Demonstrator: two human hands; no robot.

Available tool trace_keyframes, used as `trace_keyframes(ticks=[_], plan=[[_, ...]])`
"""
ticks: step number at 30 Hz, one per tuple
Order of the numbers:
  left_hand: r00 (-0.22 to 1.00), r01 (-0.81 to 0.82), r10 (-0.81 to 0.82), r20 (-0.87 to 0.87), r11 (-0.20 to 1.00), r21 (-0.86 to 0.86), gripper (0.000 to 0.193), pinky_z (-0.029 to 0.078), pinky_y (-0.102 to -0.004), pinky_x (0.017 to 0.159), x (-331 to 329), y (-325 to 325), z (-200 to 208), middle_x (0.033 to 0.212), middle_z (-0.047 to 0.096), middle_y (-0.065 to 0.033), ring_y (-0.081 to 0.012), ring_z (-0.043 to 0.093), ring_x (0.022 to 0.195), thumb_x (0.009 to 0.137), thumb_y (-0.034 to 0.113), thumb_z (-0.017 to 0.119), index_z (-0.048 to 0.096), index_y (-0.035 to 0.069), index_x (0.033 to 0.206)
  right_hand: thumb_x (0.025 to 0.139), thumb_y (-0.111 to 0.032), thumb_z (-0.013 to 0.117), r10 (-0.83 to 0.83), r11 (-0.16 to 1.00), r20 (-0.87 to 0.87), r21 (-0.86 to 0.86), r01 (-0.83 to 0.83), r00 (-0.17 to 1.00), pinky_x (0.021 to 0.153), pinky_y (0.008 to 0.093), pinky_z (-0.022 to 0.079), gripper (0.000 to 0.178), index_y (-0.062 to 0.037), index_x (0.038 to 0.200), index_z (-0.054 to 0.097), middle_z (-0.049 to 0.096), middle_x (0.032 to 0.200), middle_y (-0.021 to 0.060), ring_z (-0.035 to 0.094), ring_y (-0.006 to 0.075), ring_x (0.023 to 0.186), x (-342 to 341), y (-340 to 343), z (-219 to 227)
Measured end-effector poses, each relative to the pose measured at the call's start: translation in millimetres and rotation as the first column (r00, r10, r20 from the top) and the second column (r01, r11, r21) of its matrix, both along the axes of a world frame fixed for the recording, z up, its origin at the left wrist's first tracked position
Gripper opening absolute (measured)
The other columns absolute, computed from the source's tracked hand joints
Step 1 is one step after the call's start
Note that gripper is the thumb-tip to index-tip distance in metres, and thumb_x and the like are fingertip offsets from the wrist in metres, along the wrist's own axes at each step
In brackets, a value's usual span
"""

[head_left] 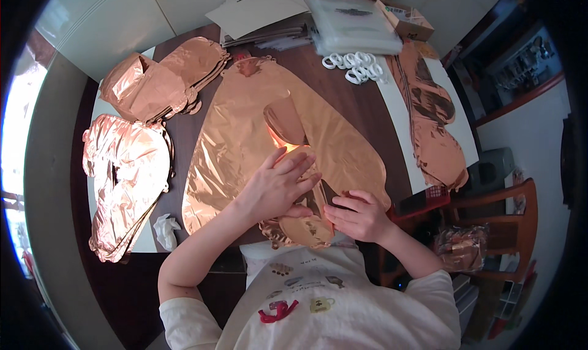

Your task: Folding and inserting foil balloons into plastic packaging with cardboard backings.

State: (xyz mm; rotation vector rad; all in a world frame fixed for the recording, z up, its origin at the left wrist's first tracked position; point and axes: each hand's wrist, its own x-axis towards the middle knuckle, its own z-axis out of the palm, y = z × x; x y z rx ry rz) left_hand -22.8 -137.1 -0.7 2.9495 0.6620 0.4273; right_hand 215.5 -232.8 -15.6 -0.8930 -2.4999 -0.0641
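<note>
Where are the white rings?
The white rings sit upper right in the head view, on the dark tabletop, in front of the clear plastic stack.

Ahead of the right hand (360,218), a strip of dark brown wooden tabletop (367,108) offers passage, flanked rightward by stacked copper-coloured foil shapes (438,144); clustered white rings (367,73) obstruct its far end. Leftward of the left hand (275,184), crumpled white tissue (165,232) and shiny copper-coloured foil layers (131,166) block the way.

Dark brown wood-grain table (367,114) bearing a large flat copper foil shape (226,135) at centre, copper foil stacks (138,160) left and right, small white rings (361,68), clear plastic bags (349,31), pale flat sheets (257,10), crumpled white tissue (166,232).
</note>
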Motion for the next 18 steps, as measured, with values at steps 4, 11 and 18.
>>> trace_keyframes(ticks=[4, 11, 18], plan=[[1.0, 0.005, -0.005, -0.004, 1.0, 0.004, 0.067, 0.03, -0.0486, 0.106, 0, 1, 0, 0.129, 0.053, -0.0093, -0.0236, 0.044, 0.124, 0.073, 0.06, 0.06, 0.057, 0.014, 0.121, 0.079, -0.018, 0.063, 0.019, 0.996, -0.013, 0.083, -0.017, 1.0, 0.091, 0.0329, 0.044, 0.015, -0.0145, 0.091, 0.072, 0.068, 0.103, -0.0047, 0.06, 0.0118, 0.102, 0, -4, -1], [1.0, 0.006, -0.006, -0.002, 1.0, 0.026, 0.069, 0.028, -0.0493, 0.107, 0, 0, 0, 0.129, 0.053, -0.0098, -0.0239, 0.045, 0.123, 0.072, 0.062, 0.061, 0.056, 0.014, 0.122, 0.077, -0.017, 0.065, 0.042, 0.984, -0.035, 0.175, -0.036, 0.999, 0.086, 0.0293, 0.043, 0.013, -0.0155, 0.088, 0.072, 0.068, 0.102, -0.0064, 0.06, 0.0083, 0.1, 2, -11, -9], [1.0, 0.003, -0.003, -0.016, 1.0, 0.013, 0.071, 0.026, -0.0495, 0.109, 0, 0, 0, 0.131, 0.052, -0.0098, -0.024, 0.044, 0.124, 0.071, 0.063, 0.06, 0.056, 0.014, 0.123, 0.076, -0.013, 0.064, 0.094, 0.973, -0.02, 0.213, -0.088, 0.995, 0.078, 0.0269, 0.042, 0.014, -0.0156, 0.087, 0.072, 0.068, 0.1, -0.0068, 0.06, 0.0061, 0.1, 5, -13, -10]])
